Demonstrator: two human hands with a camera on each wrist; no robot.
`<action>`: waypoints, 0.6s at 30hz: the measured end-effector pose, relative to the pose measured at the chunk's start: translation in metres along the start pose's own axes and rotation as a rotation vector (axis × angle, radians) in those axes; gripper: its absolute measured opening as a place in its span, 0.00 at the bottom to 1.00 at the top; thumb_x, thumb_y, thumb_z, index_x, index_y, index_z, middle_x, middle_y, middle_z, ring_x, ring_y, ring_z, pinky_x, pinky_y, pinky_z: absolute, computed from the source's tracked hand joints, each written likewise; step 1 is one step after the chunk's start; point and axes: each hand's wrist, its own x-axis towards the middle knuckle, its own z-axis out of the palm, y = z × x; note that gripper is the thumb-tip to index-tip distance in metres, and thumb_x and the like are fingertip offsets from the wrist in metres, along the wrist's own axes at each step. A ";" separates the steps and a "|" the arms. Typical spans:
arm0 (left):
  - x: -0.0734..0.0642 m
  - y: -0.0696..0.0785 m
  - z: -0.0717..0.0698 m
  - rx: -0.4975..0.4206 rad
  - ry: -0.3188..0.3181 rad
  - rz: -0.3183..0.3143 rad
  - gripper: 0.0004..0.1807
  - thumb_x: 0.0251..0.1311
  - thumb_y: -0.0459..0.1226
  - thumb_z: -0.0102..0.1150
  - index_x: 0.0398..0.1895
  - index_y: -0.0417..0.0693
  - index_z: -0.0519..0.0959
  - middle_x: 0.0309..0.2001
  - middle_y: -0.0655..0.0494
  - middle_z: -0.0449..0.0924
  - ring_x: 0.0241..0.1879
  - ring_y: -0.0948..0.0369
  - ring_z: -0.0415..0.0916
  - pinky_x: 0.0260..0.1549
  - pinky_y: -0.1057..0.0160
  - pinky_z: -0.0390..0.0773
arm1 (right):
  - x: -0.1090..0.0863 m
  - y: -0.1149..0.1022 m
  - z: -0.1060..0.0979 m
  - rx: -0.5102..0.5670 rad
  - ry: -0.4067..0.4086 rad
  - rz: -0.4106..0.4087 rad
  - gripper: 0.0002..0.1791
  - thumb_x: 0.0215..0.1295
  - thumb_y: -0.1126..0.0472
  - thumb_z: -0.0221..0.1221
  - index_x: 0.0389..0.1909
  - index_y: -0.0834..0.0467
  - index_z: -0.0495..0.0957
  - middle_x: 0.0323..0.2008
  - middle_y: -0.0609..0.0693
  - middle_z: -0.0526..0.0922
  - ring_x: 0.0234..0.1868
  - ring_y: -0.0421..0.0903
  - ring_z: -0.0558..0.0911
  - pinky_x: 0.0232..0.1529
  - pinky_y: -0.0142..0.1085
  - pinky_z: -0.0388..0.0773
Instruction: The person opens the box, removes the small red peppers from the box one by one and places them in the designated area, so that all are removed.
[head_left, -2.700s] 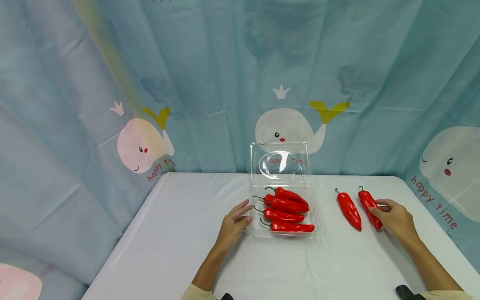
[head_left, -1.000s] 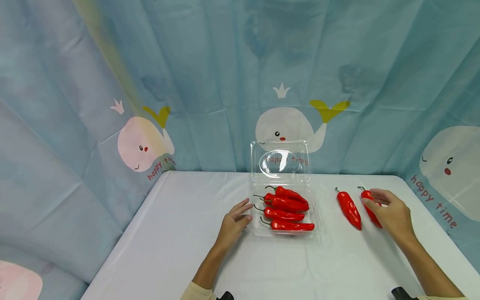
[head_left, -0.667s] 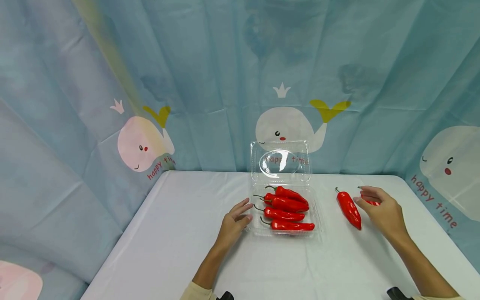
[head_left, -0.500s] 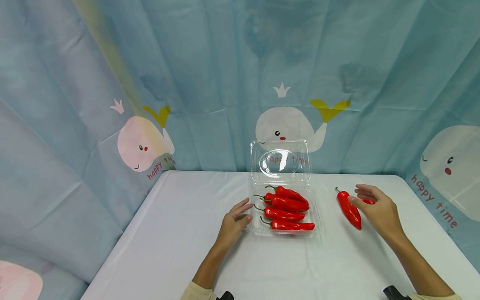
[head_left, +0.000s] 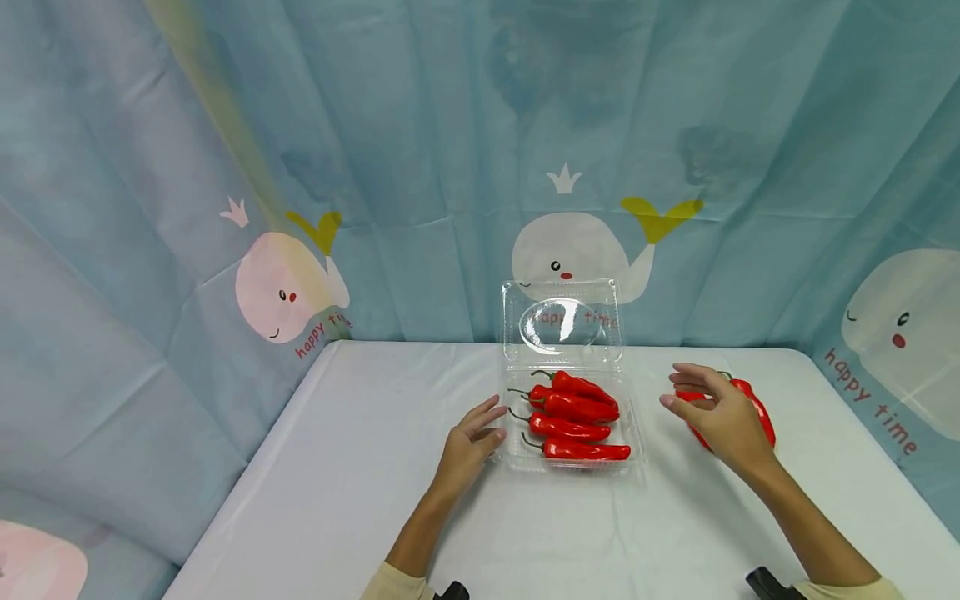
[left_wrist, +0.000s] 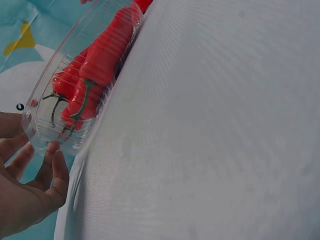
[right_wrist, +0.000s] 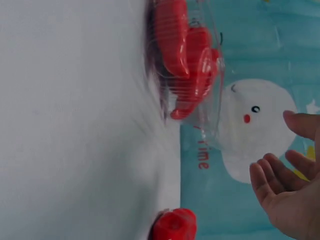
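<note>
A clear plastic clamshell box (head_left: 637,433), its lid (head_left: 561,325) raised, stands mid-table with several red peppers (head_left: 573,408) in it. My left hand (head_left: 461,454) is at the box's left side, relaxed fingers right at its wall; the left wrist view shows its fingertips at the box (left_wrist: 37,125) end where the stems lie. My right hand (head_left: 723,421) is over the left of two loose red peppers, partly hiding it. The other loose pepper (head_left: 761,412) lies just to its right. In the right wrist view the right hand (right_wrist: 292,185) has loosely bent fingers and nothing in them.
A white cloth (head_left: 360,467) covers the table. Behind it hangs a blue curtain (head_left: 420,275) printed with whales, which the raised lid overlaps in the head view. Black wrist straps (head_left: 768,583) show at the bottom edge.
My right hand has let go of the right loose pepper and moved left, over the other one. The right pepper lies slightly further right. My left hand and the box have stayed put.
</note>
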 end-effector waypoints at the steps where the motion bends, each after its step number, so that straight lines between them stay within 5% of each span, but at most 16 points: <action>1: 0.000 0.000 0.000 0.003 0.002 0.001 0.21 0.75 0.33 0.58 0.69 0.42 0.80 0.79 0.51 0.67 0.64 0.42 0.80 0.56 0.57 0.85 | 0.000 -0.002 0.002 0.009 -0.012 -0.016 0.36 0.70 0.51 0.70 0.74 0.60 0.72 0.62 0.63 0.83 0.56 0.65 0.84 0.42 0.19 0.79; 11: 0.000 0.000 0.002 0.029 0.007 0.004 0.22 0.75 0.32 0.58 0.70 0.41 0.79 0.80 0.49 0.66 0.64 0.43 0.80 0.56 0.55 0.85 | 0.001 -0.014 0.026 0.068 -0.088 -0.071 0.37 0.68 0.51 0.71 0.74 0.58 0.71 0.63 0.60 0.83 0.57 0.62 0.85 0.46 0.29 0.86; 18: 0.000 0.001 0.001 0.027 0.003 -0.009 0.21 0.76 0.34 0.59 0.69 0.44 0.81 0.79 0.54 0.67 0.64 0.45 0.80 0.58 0.57 0.84 | 0.001 -0.019 0.040 0.123 -0.161 -0.075 0.39 0.67 0.51 0.72 0.75 0.57 0.70 0.64 0.58 0.82 0.61 0.61 0.84 0.52 0.26 0.82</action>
